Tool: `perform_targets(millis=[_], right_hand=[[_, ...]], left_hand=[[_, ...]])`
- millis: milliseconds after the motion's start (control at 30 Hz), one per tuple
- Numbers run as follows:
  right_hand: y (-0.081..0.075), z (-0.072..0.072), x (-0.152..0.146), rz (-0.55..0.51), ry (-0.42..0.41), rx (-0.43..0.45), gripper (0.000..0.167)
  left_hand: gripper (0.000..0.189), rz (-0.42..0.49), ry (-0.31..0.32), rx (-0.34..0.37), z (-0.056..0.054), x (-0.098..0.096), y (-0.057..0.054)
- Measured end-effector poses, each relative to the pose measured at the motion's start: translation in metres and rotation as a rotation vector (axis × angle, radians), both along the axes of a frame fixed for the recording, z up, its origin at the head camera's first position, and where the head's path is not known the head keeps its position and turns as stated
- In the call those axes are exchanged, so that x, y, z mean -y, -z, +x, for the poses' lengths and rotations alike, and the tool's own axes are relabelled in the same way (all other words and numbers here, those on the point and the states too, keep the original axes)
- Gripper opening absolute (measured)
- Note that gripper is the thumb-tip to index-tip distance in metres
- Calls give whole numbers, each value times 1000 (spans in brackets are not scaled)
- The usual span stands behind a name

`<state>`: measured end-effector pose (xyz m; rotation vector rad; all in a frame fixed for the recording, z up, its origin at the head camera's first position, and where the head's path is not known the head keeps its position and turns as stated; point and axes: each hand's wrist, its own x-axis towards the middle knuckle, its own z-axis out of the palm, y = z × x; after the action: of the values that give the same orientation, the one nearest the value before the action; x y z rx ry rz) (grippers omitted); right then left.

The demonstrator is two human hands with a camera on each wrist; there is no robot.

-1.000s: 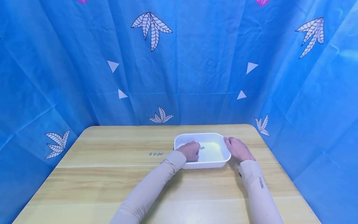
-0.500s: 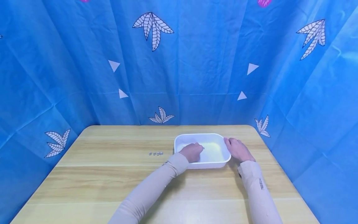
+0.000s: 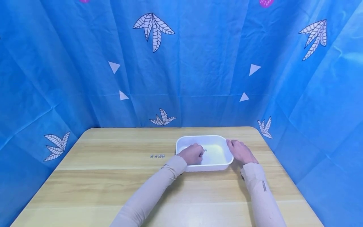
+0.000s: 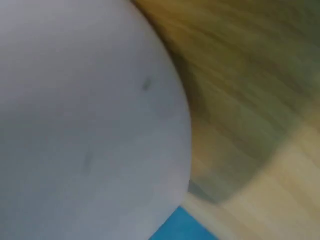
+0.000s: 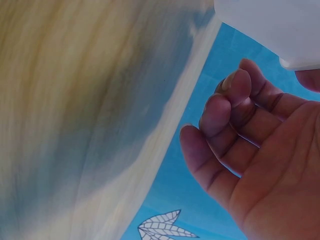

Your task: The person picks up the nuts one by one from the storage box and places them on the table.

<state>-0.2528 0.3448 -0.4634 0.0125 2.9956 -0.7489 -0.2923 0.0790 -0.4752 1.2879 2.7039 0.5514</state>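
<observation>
L hand [image 3: 193,154] was curled in tray [image 3: 209,168] by silver bit [image 3: 205,150]; couldn't tell its hold. R hand [image 3: 240,152], loosely bent, had thumb on R rim. 4 bits [image 3: 159,156] lay L on surface [image 3: 113,186].

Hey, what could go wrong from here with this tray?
The left hand could knock the shiny bit beside it across the white tray. The right hand, at the tray's right end, might push it askew. The left sleeve might scatter the small row of pieces.
</observation>
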Motion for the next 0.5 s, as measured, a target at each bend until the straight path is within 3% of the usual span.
perform_targets(millis=[100, 267, 500], right_hand=[[0, -1, 0, -3, 0, 4, 75], [0, -1, 0, 3, 4, 6, 76], [1, -1, 0, -4, 8, 9, 75]], left_hand=[[41, 64, 12, 53, -4, 4, -1], [15, 135, 0, 108, -4, 10, -9], [16, 318, -44, 245, 0, 17, -12]])
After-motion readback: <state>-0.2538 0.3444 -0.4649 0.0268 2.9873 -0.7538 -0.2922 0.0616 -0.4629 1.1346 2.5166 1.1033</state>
